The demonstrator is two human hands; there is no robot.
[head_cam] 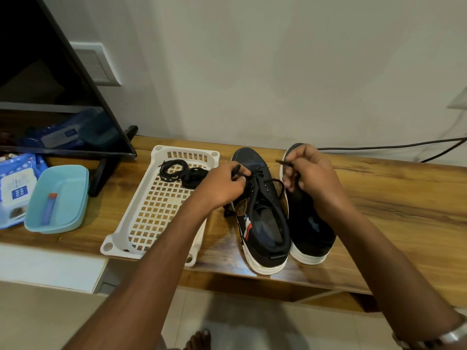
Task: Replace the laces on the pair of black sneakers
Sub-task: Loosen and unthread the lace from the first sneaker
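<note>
Two sneakers: a pair of black canvas sneakers with white rubber soles stood side by side, touching, on the wooden tabletop [379,198], toes toward the wall.
Left sneaker [262,223]: it carried a gold patch and a red-and-white mark on its side, and one black lace [255,188] was threaded loosely through its eyelets.
Right sneaker [310,223]: its front half was hidden behind a hand, so whether it was laced could not be told.
Two hands: they were apart, one over each side of the left sneaker's lacing.
Left hand [222,185]: its fingers were curled and pinched one end of the black lace above the eyelets.
Right hand [308,170]: its fingers were curled round the other end of the lace, whose tip stuck out to the left of the fingers.
One tray: a white plastic lattice tray [141,223] lay just left of the sneakers, its near end under the left forearm.
Two spare laces: coiled black laces [182,173] lay in the tray's far end, two bundles touching each other.
One tub: a light-blue plastic tub [70,178] sat well left of the tray, holding one small blue tube with an orange cap [49,208].
One wipes packet: a blue-and-white packet [12,188] lay beside the tub at the frame's left edge.
One screen: a black flat screen [50,84] stood on a stand at the back left.
One cable: a black cable [391,147] ran along the wall behind the sneakers.
One bracelet: a silver metal band [452,334] sat on the right wrist.
</note>
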